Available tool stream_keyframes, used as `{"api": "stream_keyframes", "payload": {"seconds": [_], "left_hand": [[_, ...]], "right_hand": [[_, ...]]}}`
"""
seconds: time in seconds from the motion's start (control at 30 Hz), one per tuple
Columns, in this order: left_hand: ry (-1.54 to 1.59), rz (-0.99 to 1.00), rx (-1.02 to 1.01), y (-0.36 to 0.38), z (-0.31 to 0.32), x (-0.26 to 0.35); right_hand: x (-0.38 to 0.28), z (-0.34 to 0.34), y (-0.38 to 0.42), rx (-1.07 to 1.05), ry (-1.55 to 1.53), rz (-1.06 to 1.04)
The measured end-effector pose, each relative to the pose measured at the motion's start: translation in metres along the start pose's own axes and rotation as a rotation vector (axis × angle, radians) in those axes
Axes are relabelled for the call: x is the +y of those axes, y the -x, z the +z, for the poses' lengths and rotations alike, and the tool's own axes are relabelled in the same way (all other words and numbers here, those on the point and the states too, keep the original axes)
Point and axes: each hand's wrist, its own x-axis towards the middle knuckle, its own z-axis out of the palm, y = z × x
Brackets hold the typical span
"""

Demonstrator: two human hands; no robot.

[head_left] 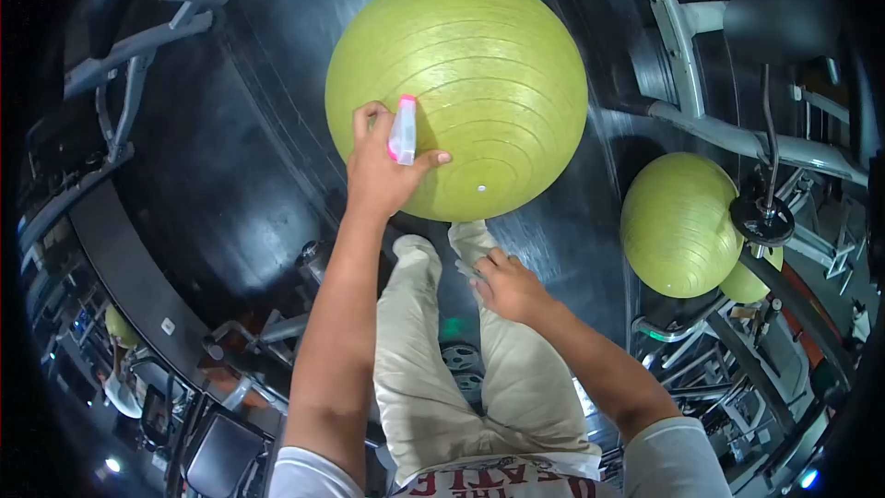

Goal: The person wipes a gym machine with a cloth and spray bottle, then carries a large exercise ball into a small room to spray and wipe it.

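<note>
My left hand (383,166) is closed around a white-and-pink spray bottle (403,132), seen from above with its pink tip pointing away from me. In this view the bottle and hand overlap a large yellow-green exercise ball (498,65) with ringed ridges and a small white plug near its lower side. My right hand (513,290) is lower, in front of my right leg, with its fingers bunched around a light grey cloth (468,271). Most of the cloth is hidden by the fingers.
A second green exercise ball (680,221) rests at the right, with part of a third (751,278) behind it. Grey machine frames (678,37) stand along the right, and another frame (138,41) is at upper left. The dark floor (249,212) is shiny.
</note>
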Motion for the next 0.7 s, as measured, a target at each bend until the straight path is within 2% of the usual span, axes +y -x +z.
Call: {"api": "stream_keyframes", "payload": {"seconds": [0.07, 0.1, 0.17, 0.27, 0.33, 0.43, 0.5, 0.53, 0.6, 0.7], "left_hand": [[0.084, -0.058, -0.030, 0.012, 0.003, 0.004], [0.220, 0.061, 0.001, 0.015, 0.010, -0.016], [0.342, 0.174, 0.038, 0.040, 0.010, -0.048], [0.614, -0.026, 0.053, 0.091, -0.009, -0.092], [0.742, -0.110, 0.130, 0.132, -0.026, -0.112], [0.945, -0.268, 0.264, 0.204, -0.066, -0.125], [0.845, -0.211, 0.369, 0.259, -0.070, -0.165], [1.158, -0.232, 0.408, 0.281, -0.084, -0.169], [1.325, -0.221, 0.613, 0.324, -0.098, -0.188], [1.418, -0.183, 0.782, 0.391, -0.129, -0.201]], "right_hand": [[-0.013, -0.024, 0.014, 0.035, -0.165, -0.073], [-0.028, -0.032, 0.014, 0.080, -0.102, -0.049], [-0.064, -0.055, 0.013, 0.047, -0.118, -0.059], [-0.093, -0.064, 0.002, 0.188, -0.024, -0.255], [-0.119, -0.068, -0.007, 0.179, -0.072, -0.215], [-0.166, -0.046, -0.012, 0.162, -0.242, -0.161], [-0.198, -0.025, -0.018, 0.147, -0.310, -0.169], [-0.211, -0.008, -0.017, 0.137, -0.310, -0.187], [-0.236, 0.030, -0.016, 0.083, -0.384, -0.189], [-0.269, 0.090, -0.018, 0.070, -0.266, -0.380]]}}
